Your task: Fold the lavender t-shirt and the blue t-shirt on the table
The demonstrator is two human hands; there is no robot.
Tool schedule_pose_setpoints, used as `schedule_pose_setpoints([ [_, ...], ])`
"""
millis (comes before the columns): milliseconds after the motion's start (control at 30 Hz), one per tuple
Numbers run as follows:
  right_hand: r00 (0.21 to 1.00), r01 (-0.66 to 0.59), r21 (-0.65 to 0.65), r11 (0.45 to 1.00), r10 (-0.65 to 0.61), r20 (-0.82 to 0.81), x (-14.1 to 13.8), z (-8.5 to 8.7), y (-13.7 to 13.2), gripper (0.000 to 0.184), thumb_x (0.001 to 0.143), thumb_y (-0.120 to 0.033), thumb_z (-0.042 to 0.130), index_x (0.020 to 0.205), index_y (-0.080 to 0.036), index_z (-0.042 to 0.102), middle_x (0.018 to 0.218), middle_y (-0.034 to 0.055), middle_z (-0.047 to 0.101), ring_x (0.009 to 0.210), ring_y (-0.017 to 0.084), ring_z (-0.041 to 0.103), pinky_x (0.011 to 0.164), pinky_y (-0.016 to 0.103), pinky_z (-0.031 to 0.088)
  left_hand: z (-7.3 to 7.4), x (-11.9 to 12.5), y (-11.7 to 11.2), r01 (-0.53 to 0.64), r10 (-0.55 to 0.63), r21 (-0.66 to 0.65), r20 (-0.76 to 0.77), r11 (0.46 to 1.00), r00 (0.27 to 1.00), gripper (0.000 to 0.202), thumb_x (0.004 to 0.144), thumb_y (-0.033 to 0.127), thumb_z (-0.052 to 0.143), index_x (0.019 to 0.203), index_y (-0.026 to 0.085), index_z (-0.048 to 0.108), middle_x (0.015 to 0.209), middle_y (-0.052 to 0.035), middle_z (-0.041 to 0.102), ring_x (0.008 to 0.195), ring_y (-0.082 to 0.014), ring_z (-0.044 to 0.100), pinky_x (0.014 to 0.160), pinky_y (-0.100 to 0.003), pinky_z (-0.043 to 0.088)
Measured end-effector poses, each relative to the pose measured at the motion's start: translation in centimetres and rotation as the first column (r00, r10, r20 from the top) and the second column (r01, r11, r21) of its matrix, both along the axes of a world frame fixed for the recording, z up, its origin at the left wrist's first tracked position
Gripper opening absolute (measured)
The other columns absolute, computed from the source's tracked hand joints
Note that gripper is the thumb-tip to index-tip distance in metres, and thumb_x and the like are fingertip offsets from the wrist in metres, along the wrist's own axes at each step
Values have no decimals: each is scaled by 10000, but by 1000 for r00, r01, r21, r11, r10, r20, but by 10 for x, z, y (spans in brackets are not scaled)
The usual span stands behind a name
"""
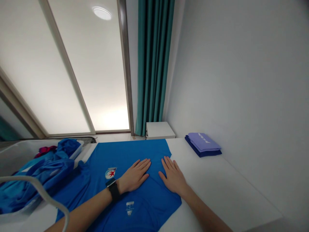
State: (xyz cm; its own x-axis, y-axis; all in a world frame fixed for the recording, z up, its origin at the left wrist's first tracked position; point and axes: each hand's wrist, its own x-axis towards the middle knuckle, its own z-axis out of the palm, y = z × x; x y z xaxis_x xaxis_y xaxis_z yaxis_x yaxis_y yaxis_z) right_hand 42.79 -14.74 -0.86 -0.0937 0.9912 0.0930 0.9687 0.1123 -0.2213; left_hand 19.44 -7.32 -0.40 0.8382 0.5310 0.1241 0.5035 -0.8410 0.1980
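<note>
A blue T-shirt point(116, 158) with a small red-and-white badge lies spread flat on a white table point(217, 180). My left hand point(135, 175), with a black watch on the wrist, rests palm down on the shirt's middle, fingers stretched out. My right hand point(172, 175) lies flat beside it, near the shirt's right edge, fingers spread. Neither hand holds anything.
A pile of crumpled blue clothes point(41, 170) sits in a white bin at the left. Folded purple and dark blue garments point(204, 145) are stacked at the table's far right by the wall. A white box point(159, 130) and a teal curtain point(154, 64) stand behind the table.
</note>
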Motion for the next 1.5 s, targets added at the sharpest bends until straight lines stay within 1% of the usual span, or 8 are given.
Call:
schedule_pose_setpoints([
  [167, 1000, -6, 1, 1000, 6, -20, 3, -7, 1, 652, 969, -524, 294, 1503, -149, 307, 1569, 103, 242, 1457, 261, 185, 1182, 496, 119, 8, -23, 0, -23, 28, -44, 116, 999, 993, 431, 1019, 370, 341, 1423, 259, 447, 1463, -62, 477, 1344, -215, 431, 1132, -433, 313],
  [267, 998, -1, 36, 999, 3, -63, 9, -12, 12, 564, 978, -463, 315, 1455, -178, 413, 1542, 105, 331, 1444, 270, 224, 1167, 497, 176, 14, -26, -4, -39, 48, -49, 202, 998, 978, 370, 1006, 307, 387, 1346, 270, 529, 1345, -56, 580, 1242, -207, 519, 1073, -400, 391],
  [433, 986, -103, 186, 977, 125, -110, 24, -6, 57, 409, 953, -192, 343, 1286, -189, 579, 1368, 109, 532, 1371, 237, 350, 1115, 427, 297, 24, -24, -13, 32, -22, -48, 192, 998, 981, 345, 985, 224, 415, 1291, 283, 563, 1251, -54, 606, 1156, -205, 547, 1024, -387, 412],
  [533, 981, -146, 159, 977, 163, -103, 29, 4, 86, 385, 936, -106, 341, 1185, -197, 620, 1206, 100, 596, 1183, 202, 510, 1002, 362, 395, 28, -23, -16, 39, -30, -45, 184, 998, 982, 339, 981, 204, 401, 1260, 266, 585, 1207, -68, 616, 1118, -212, 556, 994, -388, 417],
  [633, 979, -202, 95, 975, 204, -18, 30, 12, 102, 327, 939, -101, 370, 1110, -205, 628, 1106, 80, 598, 1050, 190, 546, 892, 329, 415, 29, -23, -17, 57, -50, -27, 190, 998, 980, 342, 974, 190, 398, 1247, 258, 593, 1187, -69, 623, 1100, -212, 558, 972, -377, 420],
  [933, 956, -286, 10, 958, 284, 78, 32, 23, 112, 91, 908, -171, 516, 925, -201, 600, 993, 39, 571, 918, 175, 530, 784, 288, 368, 34, -23, -20, 60, -56, -24, 135, 998, 989, 387, 966, 208, 416, 1323, 293, 537, 1260, -52, 586, 1144, -219, 528, 998, -389, 390],
  [1133, 949, -284, -24, 958, 285, 133, 29, 27, 121, 142, 944, -193, 463, 887, -201, 593, 952, 46, 588, 891, 183, 528, 728, 280, 370, 34, -22, -20, 47, -40, -49, 147, 998, 988, 375, 955, 205, 427, 1299, 280, 556, 1213, -57, 594, 1124, -219, 535, 987, -378, 395],
  [1500, 972, -195, 56, 979, 186, 145, 17, 20, 113, 137, 939, -192, 465, 949, -192, 601, 1031, 80, 603, 987, 221, 516, 814, 319, 378, 36, -20, -20, 28, -14, -91, 158, 995, 987, 331, 957, 172, 398, 1206, 234, 607, 1168, -57, 608, 1085, -202, 539, 976, -365, 402],
])
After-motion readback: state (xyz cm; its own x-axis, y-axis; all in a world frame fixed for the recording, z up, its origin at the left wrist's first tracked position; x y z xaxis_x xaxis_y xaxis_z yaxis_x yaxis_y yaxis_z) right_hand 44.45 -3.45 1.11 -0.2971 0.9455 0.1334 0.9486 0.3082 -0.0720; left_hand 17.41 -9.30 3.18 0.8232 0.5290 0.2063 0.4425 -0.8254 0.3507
